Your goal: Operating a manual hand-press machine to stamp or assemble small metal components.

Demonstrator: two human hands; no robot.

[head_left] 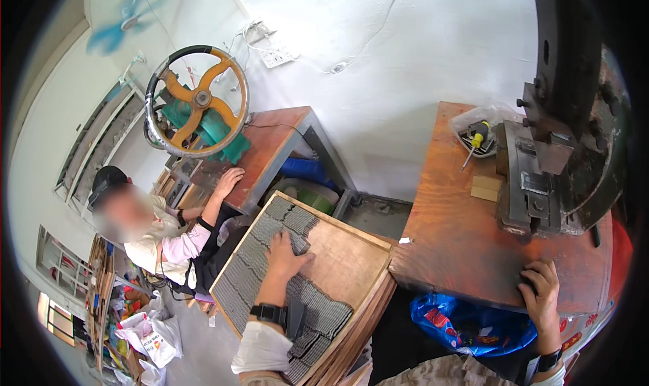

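My left hand lies over rows of small grey metal pieces in a shallow wooden tray. Its fingers are stretched over the pieces and the thumb points out to the right. Whatever is under the fingertips is hidden. The pieces are packed in tight rows over the left and near parts of the tray, while bare board shows at its right. My right hand rests on the front edge of the reddish workbench, fingers loosely bent and apart, holding nothing visible.
A heavy press stands on the bench, beside tan card pieces and a yellow-handled screwdriver in a plastic-lined container. A blue bag hangs below. At left, a co-worker sits by a machine with a large handwheel.
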